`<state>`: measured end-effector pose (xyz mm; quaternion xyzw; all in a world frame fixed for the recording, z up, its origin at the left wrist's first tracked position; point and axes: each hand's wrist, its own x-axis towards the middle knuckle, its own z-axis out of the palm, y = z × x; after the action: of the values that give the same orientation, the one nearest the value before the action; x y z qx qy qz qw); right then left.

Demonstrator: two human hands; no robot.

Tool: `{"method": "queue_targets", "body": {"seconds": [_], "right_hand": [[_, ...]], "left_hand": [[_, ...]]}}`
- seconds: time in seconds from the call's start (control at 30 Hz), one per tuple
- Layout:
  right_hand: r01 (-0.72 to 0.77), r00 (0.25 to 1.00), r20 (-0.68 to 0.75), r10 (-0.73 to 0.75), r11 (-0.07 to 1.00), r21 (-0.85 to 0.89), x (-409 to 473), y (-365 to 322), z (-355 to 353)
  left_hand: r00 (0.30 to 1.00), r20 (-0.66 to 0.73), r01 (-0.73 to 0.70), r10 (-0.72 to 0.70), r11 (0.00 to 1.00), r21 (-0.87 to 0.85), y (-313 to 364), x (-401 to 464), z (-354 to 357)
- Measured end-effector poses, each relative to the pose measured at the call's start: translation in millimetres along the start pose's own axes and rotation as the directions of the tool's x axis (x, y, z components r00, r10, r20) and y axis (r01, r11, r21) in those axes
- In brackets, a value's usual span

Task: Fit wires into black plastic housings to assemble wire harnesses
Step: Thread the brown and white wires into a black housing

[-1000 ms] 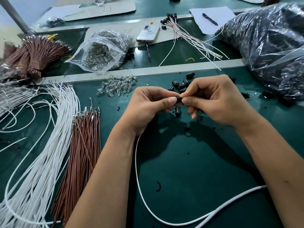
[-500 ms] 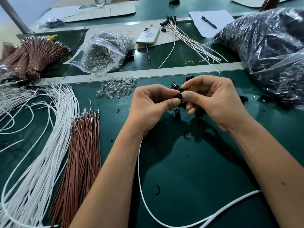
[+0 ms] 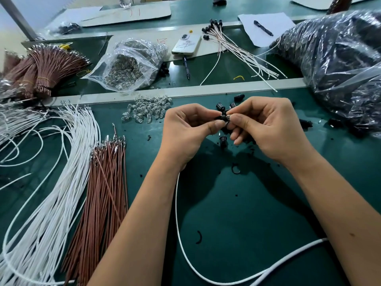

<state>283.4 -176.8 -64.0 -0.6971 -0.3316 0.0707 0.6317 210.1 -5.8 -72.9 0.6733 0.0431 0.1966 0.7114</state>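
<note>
Your left hand [image 3: 185, 129] pinches the black plastic housing [image 3: 221, 118]; your right hand [image 3: 268, 126] pinches its other end. The white wire [image 3: 181, 234] loops below on the green mat [image 3: 237, 213].

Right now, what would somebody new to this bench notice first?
The two hands, left hand and right hand, meeting mid-bench and pinching a small black housing. Left of them, a fan of white wires beside brown wires. Far right, a big bag of black parts.
</note>
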Motion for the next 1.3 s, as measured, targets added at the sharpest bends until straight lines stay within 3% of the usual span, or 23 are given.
{"method": "queue_targets", "body": {"seconds": [0.27, 0.5, 0.73, 0.93, 1.1, 1.3], "right_hand": [[-0.058, 0.997, -0.043, 0.059, 0.998, 0.020, 0.8, 4.1, 5.8], [-0.059, 0.998, -0.010, 0.060, 0.997, 0.040, 0.2, 0.9, 3.9], [-0.028, 0.999, 0.044, 0.027, 0.999, 0.016, -1.6, -3.3, 2.6], [-0.084, 0.996, 0.015, 0.084, 0.996, 0.024, -0.9, -2.4, 5.1], [-0.080, 0.996, -0.025, 0.081, 0.996, 0.042, -0.5, -4.3, 3.3], [-0.153, 0.988, -0.010, 0.155, 0.984, 0.090, -0.3, -3.3, 4.5]], "left_hand": [[0.986, -0.032, -0.147, 0.162, 0.951, 0.270, 0.9, 0.3, 3.0], [0.981, -0.025, -0.179, 0.192, 0.948, 0.263, 1.2, -0.5, 4.9], [0.999, 0.038, -0.039, 0.036, 0.995, 0.087, 3.1, -0.3, -3.0], [0.985, -0.002, -0.163, 0.173, 0.931, 0.327, 2.4, -0.2, 1.2], [0.994, -0.047, -0.082, 0.094, 0.975, 0.207, 3.9, -0.4, 6.1], [0.978, -0.003, -0.193, 0.208, 0.911, 0.364, 2.8, -0.9, 4.8]]}}
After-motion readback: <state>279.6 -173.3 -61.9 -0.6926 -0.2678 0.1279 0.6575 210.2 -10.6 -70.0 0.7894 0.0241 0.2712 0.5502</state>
